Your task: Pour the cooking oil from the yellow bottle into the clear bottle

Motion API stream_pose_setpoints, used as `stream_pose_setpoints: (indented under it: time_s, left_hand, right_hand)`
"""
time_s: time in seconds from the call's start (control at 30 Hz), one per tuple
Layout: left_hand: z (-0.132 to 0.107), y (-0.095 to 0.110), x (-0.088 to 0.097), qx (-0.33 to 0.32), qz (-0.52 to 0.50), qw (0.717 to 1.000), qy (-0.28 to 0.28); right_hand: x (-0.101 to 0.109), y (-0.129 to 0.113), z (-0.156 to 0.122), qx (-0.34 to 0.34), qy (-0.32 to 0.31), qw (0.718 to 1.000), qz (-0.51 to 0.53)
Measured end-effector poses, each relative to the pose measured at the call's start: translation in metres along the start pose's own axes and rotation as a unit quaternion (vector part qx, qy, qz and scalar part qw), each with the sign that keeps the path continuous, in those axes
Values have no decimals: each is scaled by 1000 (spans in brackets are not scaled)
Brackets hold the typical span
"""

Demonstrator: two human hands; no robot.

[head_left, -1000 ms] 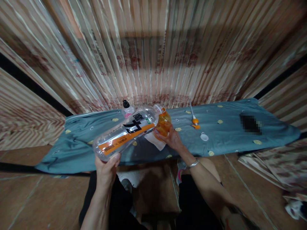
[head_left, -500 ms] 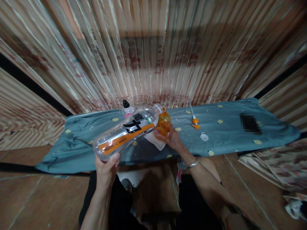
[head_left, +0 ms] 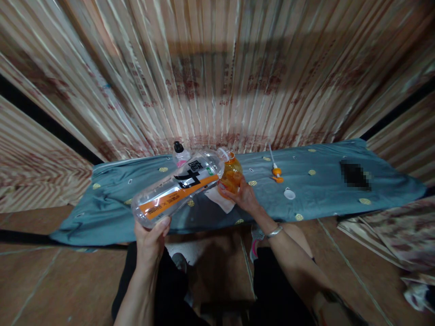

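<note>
A wall of pleated, striped fabric with faded red print fills the top half of the frame. Below it a low surface runs across the middle under a blue-grey cloth dotted with small yellow motifs, and brown floor tiles fill the bottom. In the head view, the left hand, at lower centre-left, is wrapped round the base of a large clear bottle with an orange band on its label, the thumb pressed against the near side. The bottle slants up towards centre frame. There its neck meets the mouth of a small orange bottle, which the right hand cups from below with its fingers curled round it. I cannot tell whether any liquid is passing between them. A bracelet sits on the right wrist. Behind the big bottle stands a black-capped bottle, and a white tissue lies under the orange one. To the right on the cloth are an orange pump head and a white cap, both well apart from the hands. Compared with a second ago almost nothing has shifted: both grips, the slant of the bottle and the meeting of the two mouths are the same, so this looks like a steady hold rather than a move in progress.
</note>
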State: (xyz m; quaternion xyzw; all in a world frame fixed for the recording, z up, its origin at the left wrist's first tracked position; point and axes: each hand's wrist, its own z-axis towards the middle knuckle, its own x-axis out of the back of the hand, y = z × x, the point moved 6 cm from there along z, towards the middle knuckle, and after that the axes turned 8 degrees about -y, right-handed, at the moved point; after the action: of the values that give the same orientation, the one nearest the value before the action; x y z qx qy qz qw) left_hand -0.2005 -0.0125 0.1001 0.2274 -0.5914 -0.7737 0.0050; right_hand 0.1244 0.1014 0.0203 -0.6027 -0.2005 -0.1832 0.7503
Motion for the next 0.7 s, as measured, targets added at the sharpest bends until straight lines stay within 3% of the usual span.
stream_pose_setpoints:
  time_s: [0.7]
  left_hand:
    - [0,6,-3,4,-3,1000,11]
  right_hand:
    - [-2,5,0,6,-5,1000,17]
